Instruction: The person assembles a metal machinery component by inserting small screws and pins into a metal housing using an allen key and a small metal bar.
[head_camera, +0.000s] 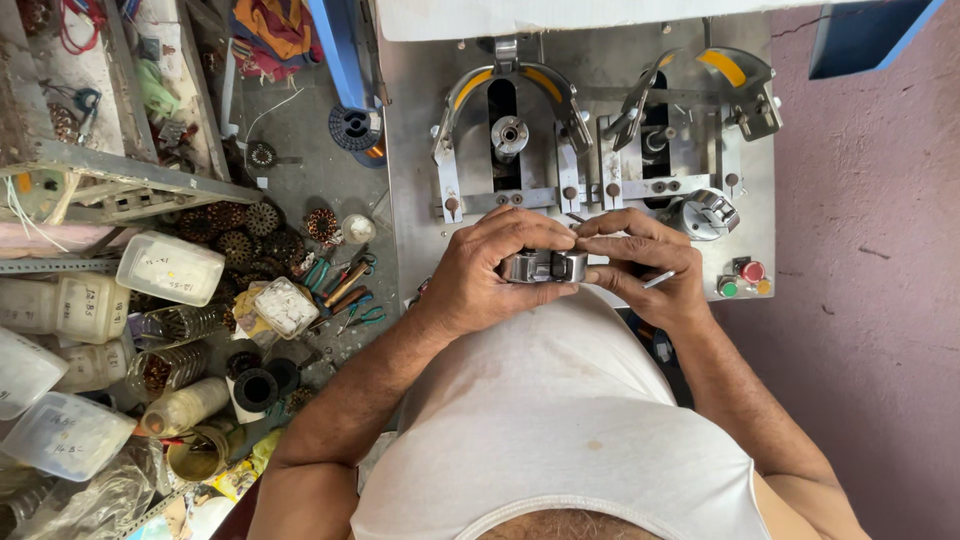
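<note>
White cloth of the person's undershirt (560, 400) fills the bottom of the view, and just above it both hands meet over a small metal core (543, 265), a ring-shaped steel piece with slots along its edge, held in the air close to the body and in front of the grey metal machine plate (410, 150). His left hand (490, 270) wraps round the piece from the left, fingers curled shut on it with the thumb underneath. His right hand (645, 265) closes on its right end, fingertips pinched at the top edge, and a thin pale sliver (658, 280), perhaps a strip of insulating paper or a pin, sticks out between its fingers; I cannot tell which. Behind the hands stand two winding stations with yellow-marked curved guards (510, 85), and a second shiny core (705, 212) rests on the plate near red and green push buttons (742, 280). To the left, the cluttered floor holds wound copper cores (240, 235), plastic jars (168, 268) and pliers (350, 285). As I judge it, the risk lies in the grip: the piece is small and smooth, held only by fingertips on the right, so a slip could drop it into the clutter, and the slot edges could nick a finger or tear the sliver if it is pushed askew.
</note>
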